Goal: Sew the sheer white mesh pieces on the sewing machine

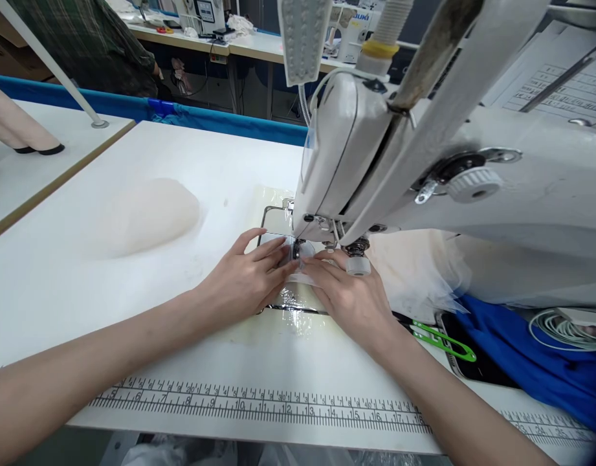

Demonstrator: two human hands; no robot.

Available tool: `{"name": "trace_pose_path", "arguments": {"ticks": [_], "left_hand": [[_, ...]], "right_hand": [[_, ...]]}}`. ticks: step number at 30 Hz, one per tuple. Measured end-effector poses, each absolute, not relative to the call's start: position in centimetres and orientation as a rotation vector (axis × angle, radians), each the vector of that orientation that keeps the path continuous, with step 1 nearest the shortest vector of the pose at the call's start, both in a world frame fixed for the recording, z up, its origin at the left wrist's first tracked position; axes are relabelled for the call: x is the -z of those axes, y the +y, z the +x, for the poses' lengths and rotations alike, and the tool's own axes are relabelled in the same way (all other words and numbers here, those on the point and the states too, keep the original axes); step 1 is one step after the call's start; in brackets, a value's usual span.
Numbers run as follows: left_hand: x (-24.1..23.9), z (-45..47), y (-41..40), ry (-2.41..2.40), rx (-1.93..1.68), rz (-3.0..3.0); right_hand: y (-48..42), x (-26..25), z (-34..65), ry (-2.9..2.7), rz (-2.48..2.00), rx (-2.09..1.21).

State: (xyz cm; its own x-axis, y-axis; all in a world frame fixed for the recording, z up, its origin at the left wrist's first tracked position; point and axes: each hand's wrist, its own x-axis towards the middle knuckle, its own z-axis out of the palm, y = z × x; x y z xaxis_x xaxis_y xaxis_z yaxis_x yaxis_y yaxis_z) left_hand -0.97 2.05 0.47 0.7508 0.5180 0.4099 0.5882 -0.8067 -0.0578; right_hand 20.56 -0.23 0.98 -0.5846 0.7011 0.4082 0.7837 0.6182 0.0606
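My left hand (252, 277) lies with its fingers stretched out and slightly apart on the metal plate, just left of the presser foot (296, 250) of a white sewing machine (331, 149). Close on the other side, my right hand (352, 292) has its fingertips pressed together at the edge of a thin sheer white fabric (301, 278). The needle area is partly covered by my fingers. More pale tulle (419, 268) lies bunched under the machine arm, right of my right hand. Whether it joins the piece at the foot cannot be seen.
A pale beige oval piece (156, 217) lies at the left. A ruler strip (263, 404) runs along the front edge. Green thread snips (443, 340), a phone (486, 369) and blue cloth (535, 369) sit at the right. A person in a plaid shirt (84, 45) is behind the table.
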Motion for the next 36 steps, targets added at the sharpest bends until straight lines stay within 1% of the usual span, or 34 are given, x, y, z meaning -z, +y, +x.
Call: {"name": "trace_pose_path", "arguments": {"ticks": [5,10,16,36], "left_hand": [[-0.4,-1.0,0.8,-0.849,0.602,-2.683],[-0.6,-1.1,0.0,-0.845,0.627,-2.722],[-0.7,-1.3,0.3,-0.860,0.612,-2.744],[-0.3,-1.0,1.6,-0.856,0.641,-2.739]], "right_hand": [[-0.8,-1.1,20.5,-2.516,-1.182,0.369],[-1.4,-1.5,20.4,-2.562,-1.127,0.401],[-1.6,-1.5,20.4,-2.563,-1.144,0.355],[-0.6,-1.1,20.4,-2.539,-1.173,0.386]]}}
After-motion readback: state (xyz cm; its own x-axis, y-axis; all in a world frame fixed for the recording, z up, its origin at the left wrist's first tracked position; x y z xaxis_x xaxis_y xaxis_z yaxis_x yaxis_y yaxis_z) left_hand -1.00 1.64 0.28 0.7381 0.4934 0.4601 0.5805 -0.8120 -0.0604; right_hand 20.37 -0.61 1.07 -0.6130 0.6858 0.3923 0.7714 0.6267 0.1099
